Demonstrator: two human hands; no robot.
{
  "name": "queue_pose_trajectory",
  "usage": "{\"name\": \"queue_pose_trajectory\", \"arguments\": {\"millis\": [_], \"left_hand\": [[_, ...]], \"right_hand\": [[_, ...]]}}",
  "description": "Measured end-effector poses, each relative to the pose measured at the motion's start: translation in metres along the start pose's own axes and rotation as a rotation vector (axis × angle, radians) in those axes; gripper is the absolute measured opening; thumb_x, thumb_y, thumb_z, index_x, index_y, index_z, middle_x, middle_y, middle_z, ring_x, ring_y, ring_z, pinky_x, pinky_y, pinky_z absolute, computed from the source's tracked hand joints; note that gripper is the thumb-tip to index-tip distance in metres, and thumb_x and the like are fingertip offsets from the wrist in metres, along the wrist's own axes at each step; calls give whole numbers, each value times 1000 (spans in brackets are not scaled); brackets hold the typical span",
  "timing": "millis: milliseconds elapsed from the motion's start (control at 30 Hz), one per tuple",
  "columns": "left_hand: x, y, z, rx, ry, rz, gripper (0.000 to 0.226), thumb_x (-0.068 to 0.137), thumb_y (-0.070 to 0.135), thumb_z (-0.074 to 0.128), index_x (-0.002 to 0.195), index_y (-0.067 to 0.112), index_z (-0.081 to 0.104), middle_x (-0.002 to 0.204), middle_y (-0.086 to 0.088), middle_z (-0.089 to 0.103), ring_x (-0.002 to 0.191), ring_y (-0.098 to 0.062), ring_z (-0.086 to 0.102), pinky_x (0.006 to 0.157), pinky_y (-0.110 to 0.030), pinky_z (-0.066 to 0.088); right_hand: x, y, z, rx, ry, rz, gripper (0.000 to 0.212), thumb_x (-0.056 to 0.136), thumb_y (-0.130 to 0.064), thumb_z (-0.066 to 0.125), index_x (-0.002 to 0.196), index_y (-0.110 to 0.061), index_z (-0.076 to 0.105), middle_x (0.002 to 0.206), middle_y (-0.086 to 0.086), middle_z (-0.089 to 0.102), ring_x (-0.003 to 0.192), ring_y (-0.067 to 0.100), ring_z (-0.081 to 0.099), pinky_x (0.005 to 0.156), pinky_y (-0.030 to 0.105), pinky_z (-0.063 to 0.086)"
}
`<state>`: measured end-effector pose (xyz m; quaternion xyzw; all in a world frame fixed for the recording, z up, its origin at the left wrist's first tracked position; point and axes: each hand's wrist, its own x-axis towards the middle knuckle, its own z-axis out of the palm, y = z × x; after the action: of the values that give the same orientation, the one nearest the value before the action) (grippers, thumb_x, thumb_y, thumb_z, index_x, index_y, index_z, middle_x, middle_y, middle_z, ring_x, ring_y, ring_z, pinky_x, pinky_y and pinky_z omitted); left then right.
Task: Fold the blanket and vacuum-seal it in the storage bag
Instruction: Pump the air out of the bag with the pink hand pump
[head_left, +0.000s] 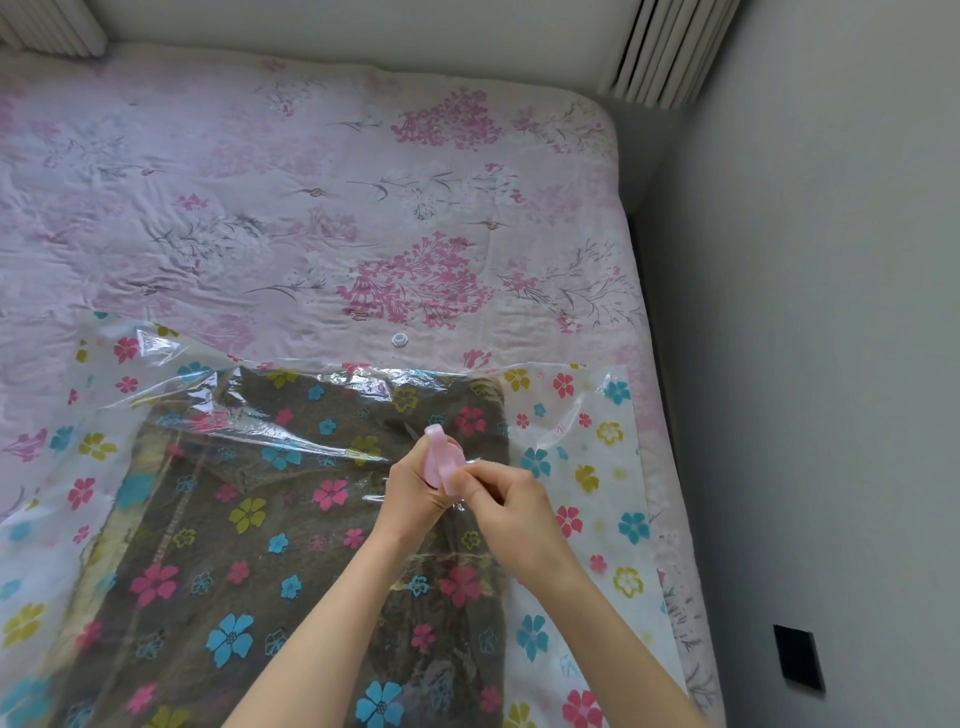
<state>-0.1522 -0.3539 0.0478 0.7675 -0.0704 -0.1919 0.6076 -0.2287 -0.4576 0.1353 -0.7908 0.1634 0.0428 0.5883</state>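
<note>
A folded brown blanket (291, 519) lies inside a clear storage bag (582, 447) printed with coloured flowers, spread flat on the bed. Over the bag's upper right part, my left hand (410, 486) grips a small pink pump-like piece (435, 452) that stands on the bag. My right hand (501, 499) is beside it, its fingers curled and pinching the pink piece's lower side. The bag's valve is hidden under the hands. A small white round cap (399, 340) lies on the sheet just beyond the bag's far edge.
The bed is covered by a pink flowered sheet (311, 182). A grey wall (805, 312) runs close along the bed's right side, with a black outlet (797, 657) low on it. White radiators stand at the far left (47, 26) and far right (670, 47).
</note>
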Motion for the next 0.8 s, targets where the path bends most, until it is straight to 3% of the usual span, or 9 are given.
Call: {"name": "queue_pose_trajectory", "arguments": {"millis": [67,133,233,267,333,367,467,667,800], "left_hand": [[-1,1,-2,7,-15,-5,45,66,48,59,78,5,57,67,8,59,63,-8,54,59,-22,47],[0,-3,-2,10,-56,-78,24,76,32,62,73,10,54,64,6,54,63,-16,51,61,-32,46],[-5,-2,3,-35,-52,-202,31,93,4,52,68,20,43,58,12,52,60,-8,45,60,-21,41],[-5,-1,2,-63,-37,-167,25,92,16,53,68,15,46,52,11,53,60,-9,46,58,-21,41],[-4,4,0,-57,-26,-53,48,74,49,55,76,1,54,62,5,59,62,-13,52,57,-20,44],[-2,3,-2,-56,-14,-23,54,68,54,57,80,1,57,69,0,61,64,-12,54,57,-19,45],[-1,0,-2,-55,-9,9,54,64,55,62,82,4,59,74,3,61,63,-4,54,57,-15,46],[1,-4,-3,-25,-31,-3,42,67,43,60,83,4,58,68,3,59,66,-17,54,62,-35,46],[-2,-10,-1,29,-27,42,45,61,45,60,86,7,60,74,1,62,67,-7,56,63,-25,48]], "right_hand": [[-13,-22,-13,91,-22,-127,22,96,-25,55,83,-12,69,50,-7,31,48,7,26,50,23,23],[-31,-43,-24,202,-59,-230,20,95,-21,55,83,-14,70,51,-9,32,47,6,25,47,18,22],[-37,-45,-23,253,-95,-272,17,95,-18,55,84,-21,68,47,-14,38,43,5,28,47,13,23],[-32,-38,-19,222,-77,-243,18,95,-20,55,84,-20,68,48,-12,35,44,5,27,47,16,23],[-13,-18,-8,84,-17,-164,20,96,-24,55,84,-14,68,49,-9,32,46,7,26,49,21,23],[-5,-9,-3,13,13,-106,21,96,-25,55,85,-13,68,48,-9,34,46,7,28,50,22,24],[2,-1,1,-19,1,-1,22,95,-25,55,84,-12,70,46,-11,41,46,6,32,53,24,27],[-34,-40,-26,214,-57,-271,18,95,-26,55,87,-18,70,53,1,33,47,9,26,47,21,23],[-19,-5,-7,59,3,-123,19,96,-25,55,83,-20,68,50,-9,35,48,7,28,50,23,25]]}}
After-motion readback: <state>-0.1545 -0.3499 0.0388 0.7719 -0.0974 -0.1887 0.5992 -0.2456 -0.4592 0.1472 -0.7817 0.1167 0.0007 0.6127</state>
